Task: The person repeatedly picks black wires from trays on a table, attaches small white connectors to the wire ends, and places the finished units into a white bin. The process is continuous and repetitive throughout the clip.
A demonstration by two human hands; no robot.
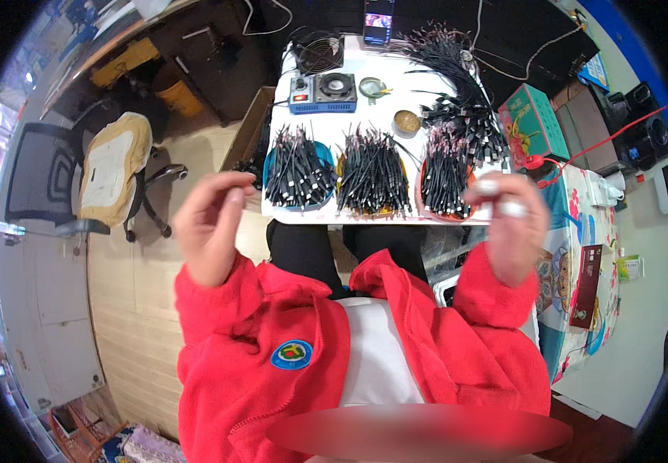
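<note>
Both my hands are raised in front of the white table (384, 58), at its near edge. My left hand (212, 224) is off the left corner, with thumb and fingers apart and nothing in it. It is nearest to a bundle of black cables (297, 171) in a blue tray (322, 154). Over the near right corner is my right hand (517, 224), white wraps on two fingers, fingers loosely bent and seemingly holding nothing. Beside it lies another cable bundle (443, 174) in a red tray (457, 214). A third bundle (372, 174) sits between them in a yellow tray (405, 202).
Farther back stand a blue-grey heating unit (323, 94), a round dish (372, 87) and a small tin (407, 122). Loose cables (457, 69) pile up at the back right, near a lit phone (378, 25). A green box (534, 123) stands right; an office chair (110, 174) left.
</note>
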